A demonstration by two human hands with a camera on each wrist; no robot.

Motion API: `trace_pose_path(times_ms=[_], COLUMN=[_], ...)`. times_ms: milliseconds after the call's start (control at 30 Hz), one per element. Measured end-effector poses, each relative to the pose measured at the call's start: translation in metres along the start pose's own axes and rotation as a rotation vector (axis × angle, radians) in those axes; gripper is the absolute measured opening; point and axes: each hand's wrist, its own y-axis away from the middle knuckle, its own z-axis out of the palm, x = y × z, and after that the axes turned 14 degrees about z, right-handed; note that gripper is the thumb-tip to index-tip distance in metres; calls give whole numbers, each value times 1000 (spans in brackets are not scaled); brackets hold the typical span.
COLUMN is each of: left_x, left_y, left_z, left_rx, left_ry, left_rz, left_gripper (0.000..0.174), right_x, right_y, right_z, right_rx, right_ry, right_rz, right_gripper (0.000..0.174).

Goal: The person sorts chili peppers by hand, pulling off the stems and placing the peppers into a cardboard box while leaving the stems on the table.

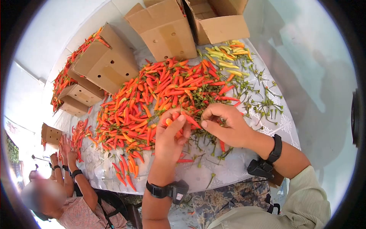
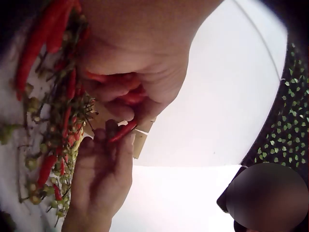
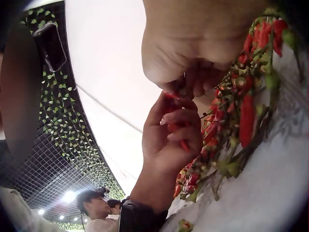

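Note:
My left hand [image 1: 171, 133] holds several red and orange chili peppers in its curled fingers, above the near side of a large chili heap [image 1: 152, 95]. One red chili pepper [image 1: 191, 120] sticks out from between its thumb and fingers toward the other hand. At that pepper's end, my right hand [image 1: 228, 124] has its thumb and fingertips pinched together, with a greenish stem [image 3: 182, 91] showing among them in the right wrist view. More red peppers show inside the left palm in the left wrist view. Loose green stems [image 1: 202, 97] lie piled just beyond the hands.
Cardboard boxes [image 1: 164, 36] stand along the far side, and the box at left [image 1: 108, 57] has chilies heaped behind it. Yellow-green chilies [image 1: 228, 57] and scattered stems [image 1: 267, 103] lie at right. Another person [image 1: 76, 206] works at the table's left end.

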Motion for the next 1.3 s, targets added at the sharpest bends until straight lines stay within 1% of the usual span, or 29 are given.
trace_pose_path(times_ms=[100,133,200,233,333,400,500,600,800,900,1000,1033,1100,1133,1200,1233,1300], left_x=[3,3,2,1,1,1,0,1,-2,-1,1,3,4,4,7,7,5], left_y=[0,0,1,2,5,4,5,6,7,8,6,4,1,0,0,0,-1], left_z=[5,7,2,0,2,5,6,9,4,7,4,2,0,-1,3,4,5], left_rx=[-8,-13,-130,-188,-224,-216,-210,-233,-271,-271,-289,-296,-240,-214,-83,-19,8], left_ry=[32,30,-24,-51,-130,-145,-194,-233,-258,-260,-222,-201,-70,-4,81,124,116], left_rz=[22,31,-61,-106,-165,-165,-160,-151,-152,-161,-203,-221,-178,-160,-145,-137,-140], left_gripper=[15,15,14,14,13,14,14,14,14,14,14,14,14,14,11,11,11], right_x=[-1,-3,-9,-8,-7,-4,-7,-15,-5,-3,-1,-1,1,4,12,7,7], right_y=[-2,-2,0,-1,-3,-4,-2,2,-1,-1,-1,-3,-6,-9,-15,-15,-14], right_z=[0,-1,-5,-5,-8,-10,-9,-11,-7,-9,-8,-10,-16,-18,-22,-23,-29], right_rx=[57,53,44,24,-52,-129,-79,-21,-131,-246,-255,-158,39,228,597,689,539], right_ry=[55,22,-43,-76,-190,-289,-221,-53,-258,-412,-516,-550,-621,-437,-57,-25,112], right_rz=[-144,-88,24,32,53,70,95,45,136,260,277,304,360,274,101,64,53], right_gripper=[18,18,18,17,14,11,11,12,16,14,12,13,15,16,21,20,14])
